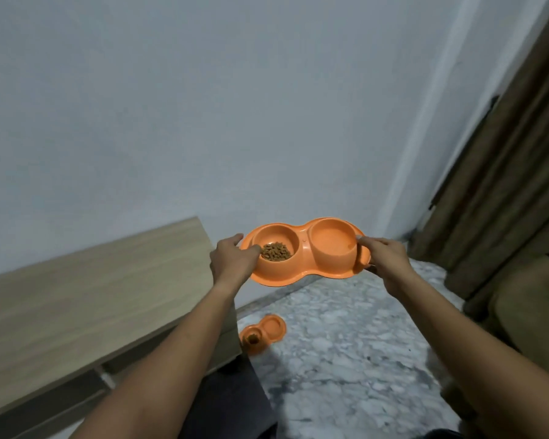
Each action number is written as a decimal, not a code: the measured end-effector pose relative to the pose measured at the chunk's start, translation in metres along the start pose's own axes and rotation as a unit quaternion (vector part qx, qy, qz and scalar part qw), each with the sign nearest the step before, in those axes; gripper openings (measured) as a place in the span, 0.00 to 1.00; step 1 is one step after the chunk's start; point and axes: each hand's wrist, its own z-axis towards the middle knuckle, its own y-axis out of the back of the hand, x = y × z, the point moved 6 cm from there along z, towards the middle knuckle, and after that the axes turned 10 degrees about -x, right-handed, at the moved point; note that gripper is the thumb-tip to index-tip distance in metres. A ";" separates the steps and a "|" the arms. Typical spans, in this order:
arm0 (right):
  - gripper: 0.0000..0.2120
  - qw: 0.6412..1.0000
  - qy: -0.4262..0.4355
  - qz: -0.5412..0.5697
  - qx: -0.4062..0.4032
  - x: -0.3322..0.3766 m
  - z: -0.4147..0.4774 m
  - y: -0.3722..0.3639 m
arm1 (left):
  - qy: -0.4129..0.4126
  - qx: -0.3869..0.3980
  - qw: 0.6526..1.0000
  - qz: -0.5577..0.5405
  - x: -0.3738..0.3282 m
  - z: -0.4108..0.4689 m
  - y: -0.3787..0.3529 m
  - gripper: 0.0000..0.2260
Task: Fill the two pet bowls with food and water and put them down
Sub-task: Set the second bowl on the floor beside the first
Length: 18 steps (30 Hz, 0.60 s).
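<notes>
An orange double pet bowl is held up in the air above the floor, level. Its left cup holds brown kibble; its right cup looks filled with clear water, though that is hard to tell. My left hand grips the left rim, thumb over the edge. My right hand pinches the right rim. A second orange double bowl stands on the floor below, by the cabinet corner, with kibble in its left cup.
A low wooden cabinet runs along the left. The marbled grey floor spreads beneath. A brown curtain hangs at the right, with an olive seat below it. A pale wall stands behind.
</notes>
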 end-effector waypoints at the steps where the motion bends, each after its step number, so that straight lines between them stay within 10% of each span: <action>1: 0.17 1.000 -0.005 -0.002 -0.005 -0.002 0.014 0.009 | -0.001 0.013 1.000 -0.004 -0.004 0.001 -0.018 0.26; 5: 0.15 0.999 -0.022 -0.007 -0.029 -0.017 0.075 0.039 | -0.012 0.040 0.999 0.001 -0.015 0.011 -0.097 0.04; 9: 0.13 0.998 -0.040 -0.019 -0.041 -0.043 0.145 0.053 | 0.006 0.056 0.998 -0.004 -0.006 0.033 -0.187 0.19; 18: 0.06 0.989 -0.124 -0.083 -0.014 -0.119 0.306 0.024 | 0.110 0.057 0.992 0.023 0.052 0.093 -0.347 0.18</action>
